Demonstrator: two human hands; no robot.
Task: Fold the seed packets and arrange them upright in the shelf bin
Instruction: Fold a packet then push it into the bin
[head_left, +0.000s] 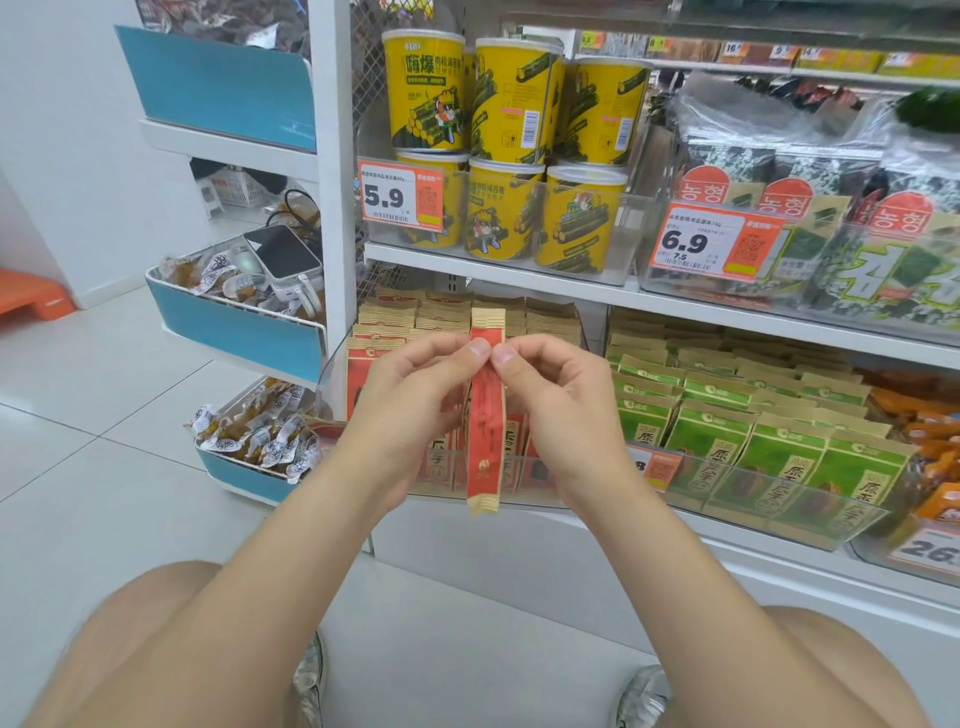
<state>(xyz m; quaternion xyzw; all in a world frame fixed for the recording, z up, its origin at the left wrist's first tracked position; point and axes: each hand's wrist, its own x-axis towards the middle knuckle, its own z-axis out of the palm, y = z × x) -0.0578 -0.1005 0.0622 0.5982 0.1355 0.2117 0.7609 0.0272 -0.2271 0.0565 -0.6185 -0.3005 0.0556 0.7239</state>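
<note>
Both hands pinch a red seed packet upright in front of the shelf bin.

The left hand (410, 400) and right hand (556, 400) each pinch the seed packet (485, 441) between thumb and forefinger near its top, thumb tips almost touching, the other fingers curled. The packet looks folded lengthwise into a narrow strip and stands vertical. Its tan top edge shows above the fingers and its tan bottom edge hangs below the hands. It is held in the air just in front of the clear shelf bin (332, 379), not inside it. In the bin, more red packets (363, 374) stand upright in rows. Green packets (779, 457) fill the next bin to the right. On the shelf above stand yellow tubs (504, 98) behind a price tag (400, 195).
</note>
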